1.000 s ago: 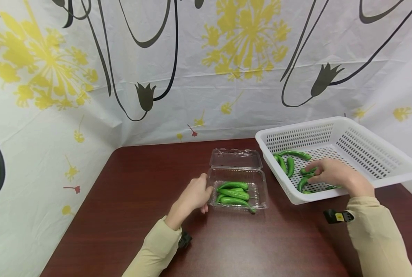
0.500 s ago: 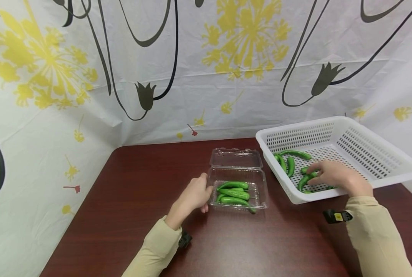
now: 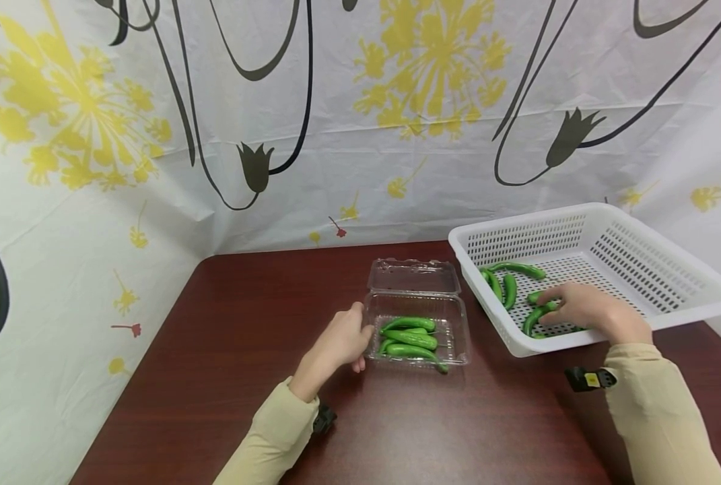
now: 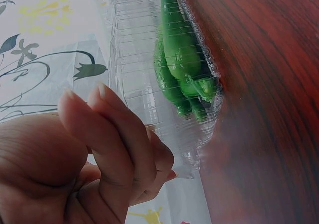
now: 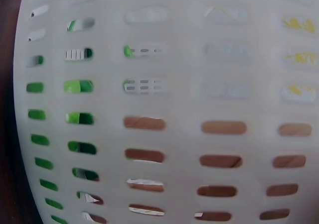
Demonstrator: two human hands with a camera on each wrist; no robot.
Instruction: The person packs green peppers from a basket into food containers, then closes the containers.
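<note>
One pepper (image 3: 536, 315) now shows more fully beside the right hand (image 3: 590, 310), three o'clock from the container (image 3: 417, 305); its grip indeterminable, picking apparently unfinished.

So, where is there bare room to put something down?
The table is bare left of the left hand, and in front of the clear container, between the sleeves. The basket is crowded at left with peppers and the right hand, free at far right.
</note>
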